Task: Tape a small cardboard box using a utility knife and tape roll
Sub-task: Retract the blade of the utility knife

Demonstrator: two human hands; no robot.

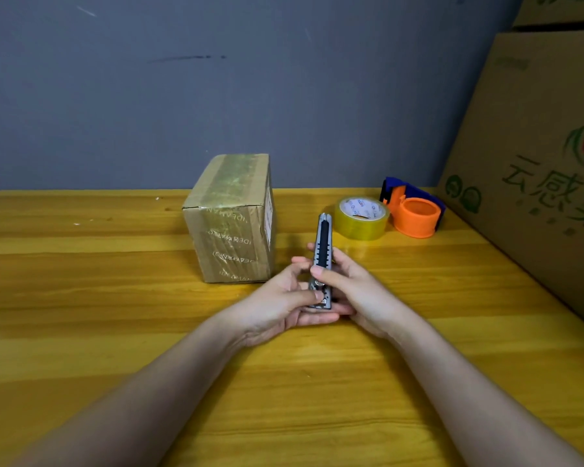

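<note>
On your left the table (81,298) is bare yellow wood, and the box (231,219) stands just left of centre, near the back edge, its top and front already striped with tape. Your left hand (284,305) lies just in front of the box, palm turned up, fingers curled under the lower end of the knife (322,261) with the thumb pressed on its butt. The knife points away from you, its tip toward the tape. Your right hand (354,288) wraps the knife from the other side, fingers closed behind it and the thumb pressed on the black slider. Further right and behind, the tape (361,221) lies flat on the table, touching or just beside an orange dispenser (415,215). A big carton (533,170) leans along the right edge.
</note>
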